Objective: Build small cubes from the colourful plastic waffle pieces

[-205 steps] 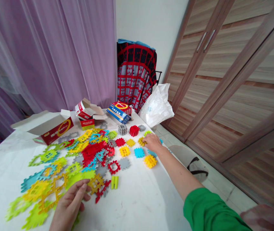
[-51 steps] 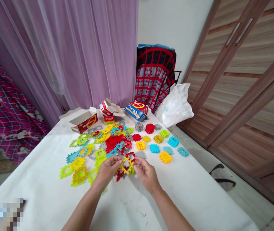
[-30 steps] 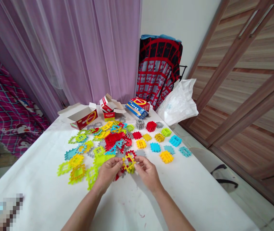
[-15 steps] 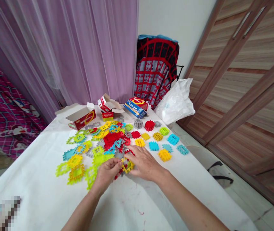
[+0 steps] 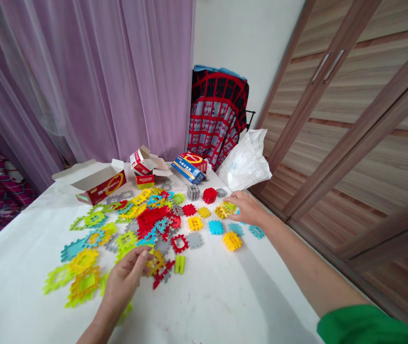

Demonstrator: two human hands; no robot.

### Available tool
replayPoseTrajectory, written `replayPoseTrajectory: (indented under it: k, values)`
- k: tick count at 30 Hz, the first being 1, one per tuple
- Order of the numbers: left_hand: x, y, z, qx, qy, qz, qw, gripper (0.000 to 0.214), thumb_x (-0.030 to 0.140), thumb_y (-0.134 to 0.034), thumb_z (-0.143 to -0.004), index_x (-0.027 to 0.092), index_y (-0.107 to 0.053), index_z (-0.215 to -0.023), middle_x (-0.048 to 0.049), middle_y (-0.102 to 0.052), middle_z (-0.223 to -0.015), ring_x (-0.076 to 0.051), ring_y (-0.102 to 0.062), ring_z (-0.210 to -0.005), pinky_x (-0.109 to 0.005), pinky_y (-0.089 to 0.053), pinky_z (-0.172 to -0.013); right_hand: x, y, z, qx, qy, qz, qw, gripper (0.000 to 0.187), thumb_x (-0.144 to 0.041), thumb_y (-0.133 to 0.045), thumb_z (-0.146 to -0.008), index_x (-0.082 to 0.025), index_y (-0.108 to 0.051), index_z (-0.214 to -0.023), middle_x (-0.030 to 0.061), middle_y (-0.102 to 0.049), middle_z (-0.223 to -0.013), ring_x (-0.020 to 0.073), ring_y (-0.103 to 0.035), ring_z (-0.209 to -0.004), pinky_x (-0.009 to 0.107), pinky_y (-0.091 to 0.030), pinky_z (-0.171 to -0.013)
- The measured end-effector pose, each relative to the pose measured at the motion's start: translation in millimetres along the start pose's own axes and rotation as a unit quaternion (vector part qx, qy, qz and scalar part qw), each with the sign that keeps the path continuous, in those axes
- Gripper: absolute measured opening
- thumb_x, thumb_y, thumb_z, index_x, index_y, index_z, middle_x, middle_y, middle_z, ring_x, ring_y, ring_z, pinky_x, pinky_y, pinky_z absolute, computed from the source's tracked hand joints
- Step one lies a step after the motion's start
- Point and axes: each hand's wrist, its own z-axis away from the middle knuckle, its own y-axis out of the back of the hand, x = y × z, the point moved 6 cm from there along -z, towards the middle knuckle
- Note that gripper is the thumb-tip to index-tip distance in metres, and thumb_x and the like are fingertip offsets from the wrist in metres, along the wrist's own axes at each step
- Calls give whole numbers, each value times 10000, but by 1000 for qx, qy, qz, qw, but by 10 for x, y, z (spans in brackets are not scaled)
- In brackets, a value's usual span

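Note:
Flat plastic interlocking tiles (image 5: 146,222) in red, yellow, green, blue and grey lie heaped on a white table (image 5: 225,296). My left hand (image 5: 125,279) rests at the heap's near edge, fingers pinched on the rim of a yellow frame tile (image 5: 155,262) that lies on the pile. My right hand (image 5: 247,209) is stretched out to the far right among small assembled blocks. Its fingers and thumb curl around a green block (image 5: 230,206), beside a yellow block (image 5: 221,210). A red block (image 5: 209,195) and a grey block (image 5: 193,192) stand just behind.
At the table's far end are an open red-and-white box (image 5: 96,184), a smaller open box (image 5: 144,165) and a blue box (image 5: 189,167). A white plastic bag (image 5: 245,160) hangs off the far right corner. Behind are a cloth-draped chair (image 5: 216,114), purple curtains and wooden wardrobe doors.
Both hands held the yellow frame tile together a second ago. My right hand has let go and reached far right to the small blocks. My left hand stays on the tile, now lowered onto the pile.

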Motion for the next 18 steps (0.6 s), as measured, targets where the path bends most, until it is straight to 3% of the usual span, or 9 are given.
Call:
replayPoseTrajectory:
  k: [5, 12, 18]
  values:
    - [-16, 200, -51, 58, -66, -36, 995, 602, 759, -600, -655, 212, -713, -879, -69, -761, -779, -183, -666, -576, -230, -472, -396, 270, -161, -249, -80, 12, 43, 996, 584, -321, -709, -722, -239, -597, -1289, 96, -646, -1169, 258, -592, -1082, 342, -429, -935]
    - [-51, 453, -123, 122, -103, -95, 983, 540, 734, -582, -691, 240, -710, -867, -32, -754, -750, -174, -677, -584, -226, -515, -445, 269, -358, -399, -105, 57, 80, 990, 511, -266, -722, -709, -248, -630, -1211, 75, -692, -1091, 253, -603, -1061, 315, -431, -897]
    - [-21, 469, -113, 126, -104, -125, 979, 523, 730, -570, -699, 244, -709, -834, -17, -756, -727, -179, -687, -597, -240, -546, -498, 269, -442, -472, -132, 73, 104, 983, 493, -302, -719, -716, -260, -633, -1200, 72, -672, -1092, 248, -584, -1064, 320, -422, -890]
